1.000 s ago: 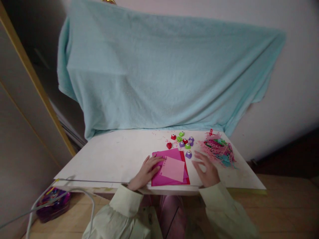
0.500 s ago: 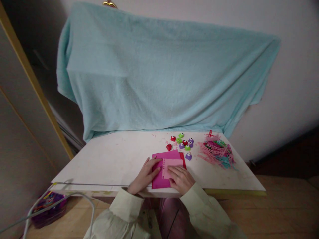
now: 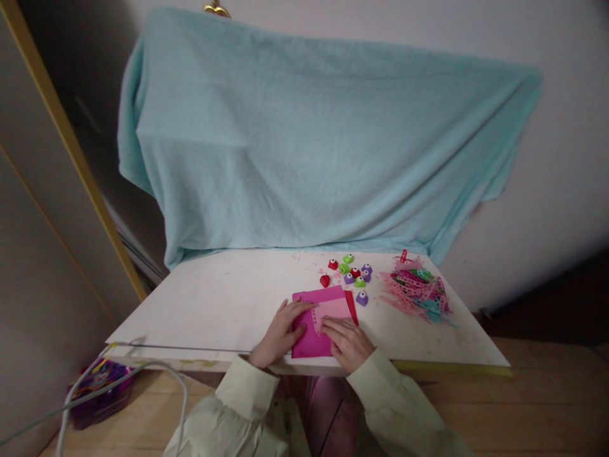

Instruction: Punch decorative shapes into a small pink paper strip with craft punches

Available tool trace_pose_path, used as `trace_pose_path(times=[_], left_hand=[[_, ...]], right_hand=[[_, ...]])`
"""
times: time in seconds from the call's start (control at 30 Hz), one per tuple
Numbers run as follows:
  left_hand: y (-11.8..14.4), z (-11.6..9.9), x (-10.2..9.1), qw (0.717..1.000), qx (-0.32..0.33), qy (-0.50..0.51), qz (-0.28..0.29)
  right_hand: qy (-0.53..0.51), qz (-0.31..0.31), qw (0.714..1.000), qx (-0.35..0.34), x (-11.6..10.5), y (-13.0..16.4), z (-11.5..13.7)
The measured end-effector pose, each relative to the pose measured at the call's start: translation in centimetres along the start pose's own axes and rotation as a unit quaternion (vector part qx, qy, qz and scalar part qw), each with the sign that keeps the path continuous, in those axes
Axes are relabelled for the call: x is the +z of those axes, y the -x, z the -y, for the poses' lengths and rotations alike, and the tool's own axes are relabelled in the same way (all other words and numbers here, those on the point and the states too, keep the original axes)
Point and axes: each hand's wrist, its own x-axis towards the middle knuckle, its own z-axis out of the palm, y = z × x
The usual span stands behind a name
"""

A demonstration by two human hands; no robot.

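Note:
On the white tabletop [image 3: 204, 304] lies a magenta sheet of paper [image 3: 304, 346], with red paper [image 3: 351, 308] showing past its right edge. A light pink sheet [image 3: 335, 308], with a row of small punched shapes down its left side, rests tilted on the magenta one. My left hand [image 3: 281, 331] lies on the magenta sheet's left part, thumb and fingers apart, fingertips close to the punched edge. My right hand [image 3: 348, 341] has its fingers on the light pink sheet and holds its lower part; the fingers cover that corner.
Several red, green and purple craft punches [image 3: 354, 273] stand behind the papers among pink scraps. A heap of punched paper strips [image 3: 419, 292] lies at the right. A light blue cloth [image 3: 323, 146] hangs behind the table. A pale cable [image 3: 157, 365] runs by the front left edge.
The light pink sheet has turned, and its lower edge has moved up and right with my right fingers. My left hand stays on the magenta sheet. The whole view has shifted slightly.

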Motion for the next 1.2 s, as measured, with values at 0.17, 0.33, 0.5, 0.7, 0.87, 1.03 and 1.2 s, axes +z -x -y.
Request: trace_pose_path(times=[0.17,0.33,0.5,0.7,0.87,1.03,1.2], left_hand=[[-0.1,-0.2,0.2,1.0,0.005,-0.028,0.0],[-0.2,-0.2,0.4,0.999,0.015,-0.052,-0.002],[0.0,-1.7,0.2,0.999,0.031,-0.027,-0.029],[-0.2,-4.4,-0.2,0.991,0.029,0.11,-0.064],[0.0,-6.1,-0.8,0.975,-0.035,0.202,-0.087],[0.4,-7.4,-1.7,0.953,-0.094,0.28,-0.067],[0.4,-8.0,-2.0,0.945,-0.11,0.3,-0.066]], right_hand=[[-0.008,-0.027,1.0,0.007,0.3,0.3,0.0],[-0.064,-0.079,0.993,0.053,0.6,0.6,-0.1],[-0.189,-0.163,0.958,0.143,-0.2,0.3,0.9],[-0.328,-0.197,0.899,0.212,-1.9,-0.1,1.5],[-0.415,-0.19,0.856,0.242,-3.8,-0.3,2.4],[-0.462,-0.171,0.835,0.244,-5.1,-0.5,3.5],[-0.462,-0.168,0.835,0.249,-5.3,-0.6,3.9]])
